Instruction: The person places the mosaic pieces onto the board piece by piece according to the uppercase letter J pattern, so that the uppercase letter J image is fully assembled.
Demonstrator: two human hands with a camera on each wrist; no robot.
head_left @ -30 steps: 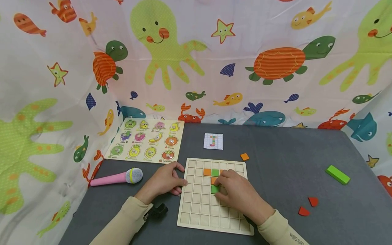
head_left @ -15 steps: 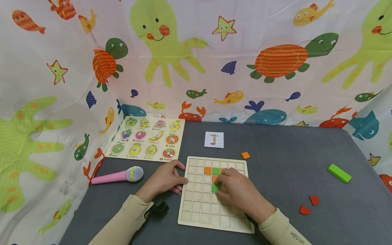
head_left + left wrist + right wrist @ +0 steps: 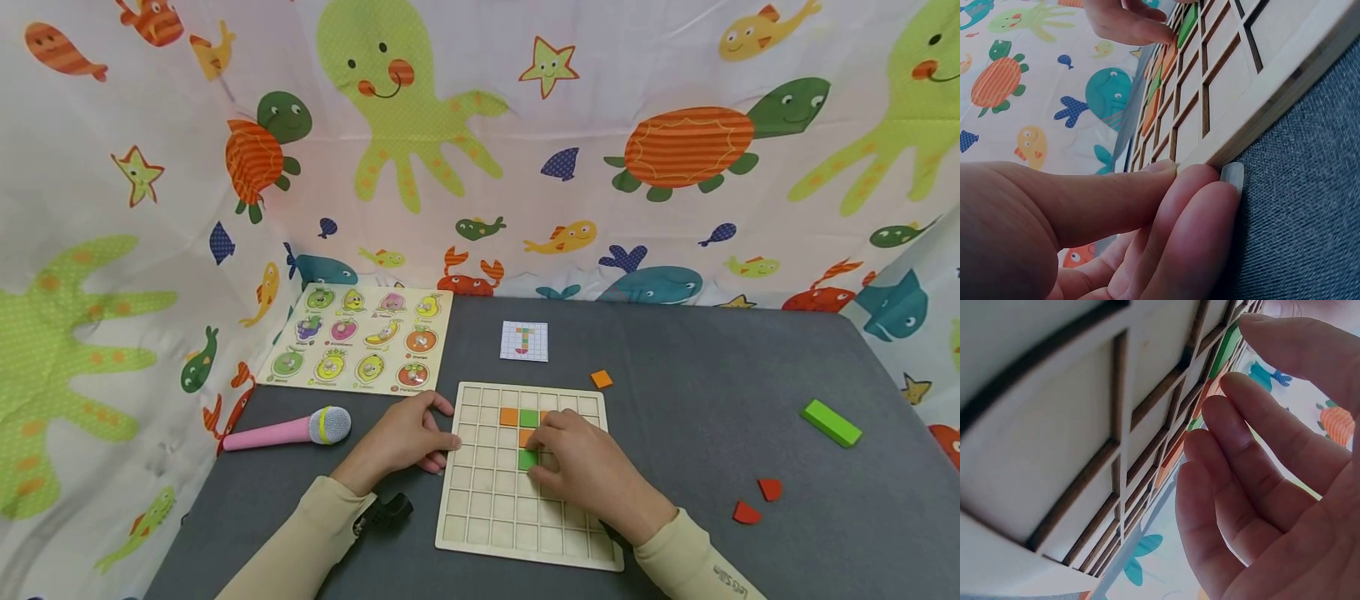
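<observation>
A wooden grid board (image 3: 480, 529) lies on the dark table. Its cells hold an orange tile (image 3: 509, 417), a green tile (image 3: 528, 418), another orange tile (image 3: 525, 437) below, and a lower green tile (image 3: 528, 460). One more orange tile shows partly behind the right fingers. My left hand (image 3: 401, 437) pinches the board's left edge, thumb on top and fingers alongside in the left wrist view. Over the board, my right hand (image 3: 585, 471) rests with loosely bent fingers; its thumb (image 3: 1272, 331) is right at the lower green tile and its fingertips are close over the cells.
Behind the board are a pattern card (image 3: 524, 353) and a loose orange tile (image 3: 602, 380). Two red rounded pieces (image 3: 747, 512) and a green block (image 3: 831, 423) lie right. At left are a fruit puzzle (image 3: 360, 342) and a pink microphone (image 3: 270, 435).
The head view has shifted slightly. Both hands keep their places on the board, and the tiles stay where they were.
</observation>
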